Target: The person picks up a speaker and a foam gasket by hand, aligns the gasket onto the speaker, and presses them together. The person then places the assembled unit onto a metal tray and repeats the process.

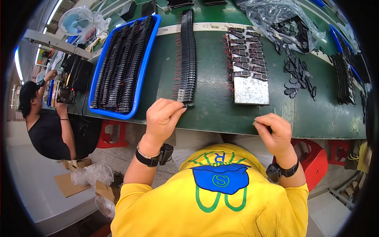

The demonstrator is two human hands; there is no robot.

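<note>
My left hand (pixel 162 117) is closed in a pinch on a small black part (pixel 190 105) at the near end of a long row. That row of narrow black parts (pixel 188 55) runs away from me, side by side, with thin red wires sticking out to the left. Near the table's front edge, my right hand (pixel 276 132) is held with thumb and fingertips pressed together; whatever is between them, if anything, cannot be made out. Beyond it lies a silvery metal block (pixel 250 93) with black rectangular parts (pixel 258 62) in two columns on top, red wires hanging off its left side.
A blue tray (pixel 139 85) packed with rows of similar black parts sits at left on the green table (pixel 213 114). Loose black pieces (pixel 298 75) lie at right, below a clear plastic bag (pixel 276 15). Another person (pixel 51 118) works at far left. A red stool (pixel 316 166) stands at right.
</note>
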